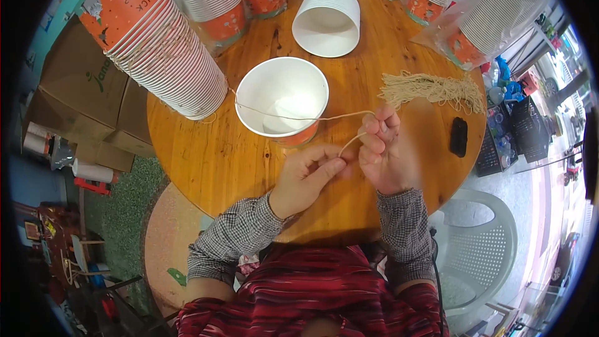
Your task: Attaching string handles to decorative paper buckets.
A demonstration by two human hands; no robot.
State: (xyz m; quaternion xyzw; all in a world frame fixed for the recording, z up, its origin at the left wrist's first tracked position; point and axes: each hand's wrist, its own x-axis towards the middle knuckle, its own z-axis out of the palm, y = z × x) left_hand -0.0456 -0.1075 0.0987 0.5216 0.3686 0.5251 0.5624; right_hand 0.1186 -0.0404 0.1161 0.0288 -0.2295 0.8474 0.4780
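A white paper bucket (281, 78) with an orange outside stands open-side up near the middle of the round wooden table. From its left rim a beige string (334, 117) runs across the opening to my right hand (385, 150), whose curled fingers grip it just right of the bucket. The string loops back down toward my left hand (307, 178), where thumb and forefinger pinch it in front of the bucket. Both hands are raised above the table, close together. Whether the string passes through a hole in the rim is too small to tell.
Behind lies another paper bucket (327, 31) on its side. A leaning stack of buckets (168, 62) fills the left; bagged stacks (499, 19) line the back. A string bundle (430, 89) and a small black object (458, 137) lie right. A plastic chair (477, 256) stands near right.
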